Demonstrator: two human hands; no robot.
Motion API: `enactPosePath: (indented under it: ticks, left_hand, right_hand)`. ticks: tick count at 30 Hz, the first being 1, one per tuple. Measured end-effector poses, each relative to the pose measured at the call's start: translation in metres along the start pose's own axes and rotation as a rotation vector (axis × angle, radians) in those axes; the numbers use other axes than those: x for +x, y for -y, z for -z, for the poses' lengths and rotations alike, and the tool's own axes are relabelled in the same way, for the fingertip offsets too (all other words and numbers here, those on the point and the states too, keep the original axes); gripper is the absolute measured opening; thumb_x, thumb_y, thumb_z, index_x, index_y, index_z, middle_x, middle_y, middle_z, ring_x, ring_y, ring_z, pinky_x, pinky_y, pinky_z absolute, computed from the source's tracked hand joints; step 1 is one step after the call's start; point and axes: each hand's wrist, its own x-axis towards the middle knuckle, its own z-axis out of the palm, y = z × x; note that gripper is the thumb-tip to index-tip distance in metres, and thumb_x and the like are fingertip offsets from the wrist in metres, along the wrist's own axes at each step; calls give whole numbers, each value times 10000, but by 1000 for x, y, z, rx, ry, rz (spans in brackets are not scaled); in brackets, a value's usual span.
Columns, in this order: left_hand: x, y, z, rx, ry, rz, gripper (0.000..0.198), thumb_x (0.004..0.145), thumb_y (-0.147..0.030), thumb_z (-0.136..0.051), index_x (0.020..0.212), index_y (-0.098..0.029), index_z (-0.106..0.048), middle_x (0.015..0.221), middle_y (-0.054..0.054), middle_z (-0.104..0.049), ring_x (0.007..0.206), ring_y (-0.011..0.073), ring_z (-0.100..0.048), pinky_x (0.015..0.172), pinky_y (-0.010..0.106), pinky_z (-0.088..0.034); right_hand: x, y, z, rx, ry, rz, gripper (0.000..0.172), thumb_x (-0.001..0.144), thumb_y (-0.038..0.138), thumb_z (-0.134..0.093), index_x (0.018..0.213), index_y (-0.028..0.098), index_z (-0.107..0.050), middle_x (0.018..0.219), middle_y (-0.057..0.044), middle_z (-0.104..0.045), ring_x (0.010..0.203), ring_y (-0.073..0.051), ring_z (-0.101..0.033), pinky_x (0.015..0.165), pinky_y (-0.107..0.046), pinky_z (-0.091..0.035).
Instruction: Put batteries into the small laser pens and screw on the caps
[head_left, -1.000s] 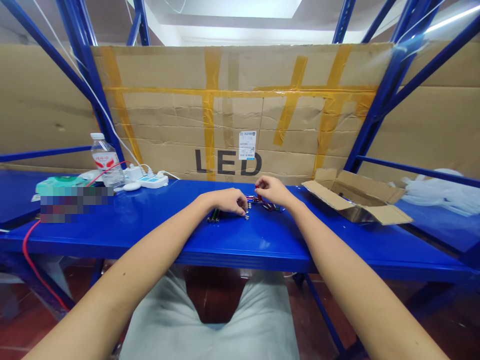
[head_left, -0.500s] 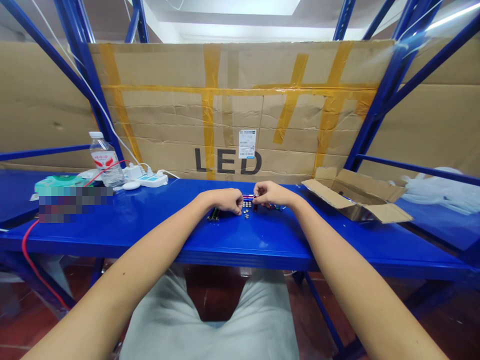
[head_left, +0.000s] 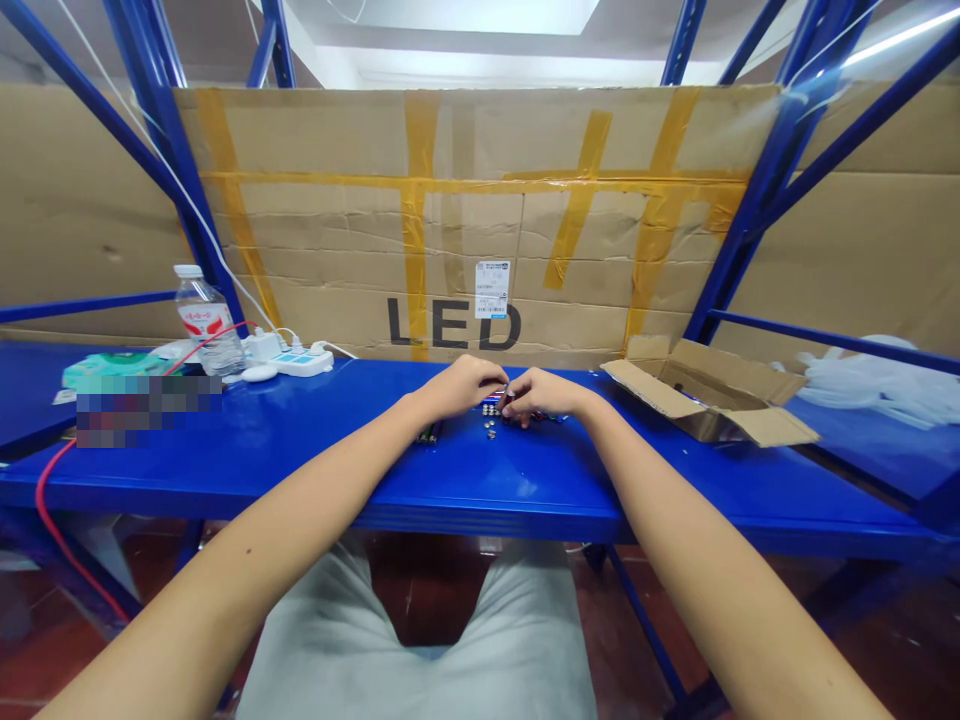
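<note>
My right hand (head_left: 541, 393) is closed around a small dark red tube (head_left: 503, 402) standing roughly upright. Over its top end come the pinched fingers of my left hand (head_left: 466, 384); whatever small piece they hold is too small to make out. Just below the hands, several small round silver caps (head_left: 490, 411) lie on the blue table (head_left: 480, 480). Dark tubes with green on them (head_left: 427, 436) lie under my left wrist, partly covered. Shiny purple-blue tubes (head_left: 493, 397) show between the hands. More small coloured pieces (head_left: 553, 416) are partly hidden behind my right hand.
An open cardboard box (head_left: 705, 395) stands at the right. At the left are a water bottle (head_left: 210, 325), a white power strip (head_left: 304, 360), a green packet (head_left: 112, 368) and a red cable (head_left: 46, 500). A large cardboard sheet (head_left: 337, 240) rises behind the table.
My left hand has lifted from beside the silver caps and moved right, its fingertips now meeting the top of the tube. My right hand has shifted slightly, still with the tube.
</note>
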Motion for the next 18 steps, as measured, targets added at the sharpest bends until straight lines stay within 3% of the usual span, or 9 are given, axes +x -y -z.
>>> enactPosePath:
  ticks: [3, 7, 18]
  left_hand:
    - [0, -3, -5, 44, 44, -32, 197, 897, -179, -545, 981, -170, -724, 945, 58, -739, 850, 147, -658, 783, 255, -456]
    - [1, -2, -9, 58, 7, -57, 190, 910, -185, -544, 985, -163, -717, 941, 63, -732, 847, 143, -652, 777, 249, -455]
    - [-1, -5, -5, 42, 56, -73, 202, 882, -178, -545, 949, -179, -735, 905, 56, -725, 811, 139, -634, 767, 256, -446]
  right_hand:
    - [0, -2, 0, 0, -20, -3, 157, 649, 306, -736, 713, 163, -734, 644, -33, -704, 515, -141, -622, 454, -227, -406]
    - [0, -1, -1, 4, -38, -14, 165, 653, 329, -745, 669, 167, -719, 573, -17, -665, 485, -137, -604, 451, -235, -409]
    - [-3, 2, -1, 54, -34, -29, 129, 647, 286, -740, 710, 174, -732, 593, -5, -660, 490, -127, -591, 456, -236, -442]
